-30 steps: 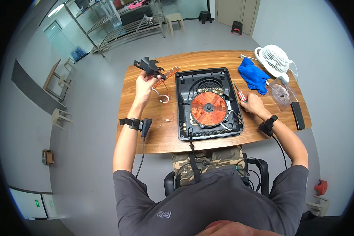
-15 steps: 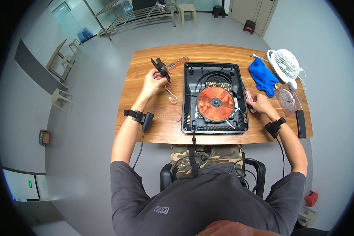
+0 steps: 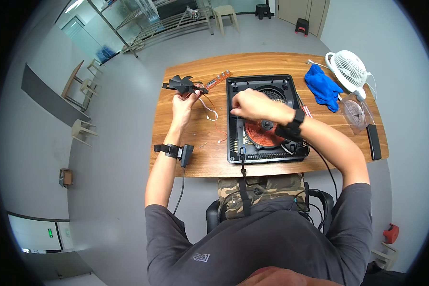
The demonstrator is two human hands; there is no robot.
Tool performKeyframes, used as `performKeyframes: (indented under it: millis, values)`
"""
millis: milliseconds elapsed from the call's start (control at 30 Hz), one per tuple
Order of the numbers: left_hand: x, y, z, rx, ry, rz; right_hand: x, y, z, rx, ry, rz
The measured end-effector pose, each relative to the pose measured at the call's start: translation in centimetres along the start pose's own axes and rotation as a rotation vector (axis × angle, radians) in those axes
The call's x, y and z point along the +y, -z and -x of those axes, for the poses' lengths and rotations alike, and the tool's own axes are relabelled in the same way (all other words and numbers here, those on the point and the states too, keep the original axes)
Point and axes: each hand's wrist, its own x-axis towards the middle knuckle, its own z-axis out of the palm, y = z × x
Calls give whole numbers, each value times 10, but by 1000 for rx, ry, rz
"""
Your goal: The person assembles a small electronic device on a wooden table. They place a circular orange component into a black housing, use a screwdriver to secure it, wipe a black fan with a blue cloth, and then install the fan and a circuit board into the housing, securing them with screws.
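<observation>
My left hand [image 3: 182, 106] grips a small black cooling fan [image 3: 181, 84] by its frame, raised above the left part of the table with its blades facing up. Thin wires [image 3: 210, 112] trail from the fan toward the tabletop. My right hand [image 3: 250, 104] is over the open black induction cooker housing [image 3: 232, 138], its fingers curled with nothing visible in them. Beneath that forearm, the round copper coil [image 3: 262, 136] is partly covered. A screwdriver with a red and white handle [image 3: 307, 111] lies along the housing's right side.
An orange circuit board [image 3: 218, 80] lies beyond the fan. To the right are a blue cloth [image 3: 322, 88], a white desk fan [image 3: 349, 70], a clear plastic tray [image 3: 355, 113] and a black slab-shaped object [image 3: 373, 142]. Several small screws [image 3: 203, 145] lie left of the housing.
My right hand has left the screwdriver and crossed leftward over the housing. My left hand has tipped the cooling fan from edge-on to nearly flat. The whole view has shifted slightly.
</observation>
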Motion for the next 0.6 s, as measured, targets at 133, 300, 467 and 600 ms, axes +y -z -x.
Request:
performKeyframes:
  millis: [133,300,467,600]
  values:
    - [7,0,2,4,-53,10,-6,-30,-32,-97,-83,-22]
    - [11,-1,7,43,-53,82,-21,-53,-56,-36,-82,-9]
    - [8,2,8,94,-51,84,-14,-77,-74,26,-88,-152]
    - [3,8,8,74,-37,9,-7,-82,-77,34,-122,-218]
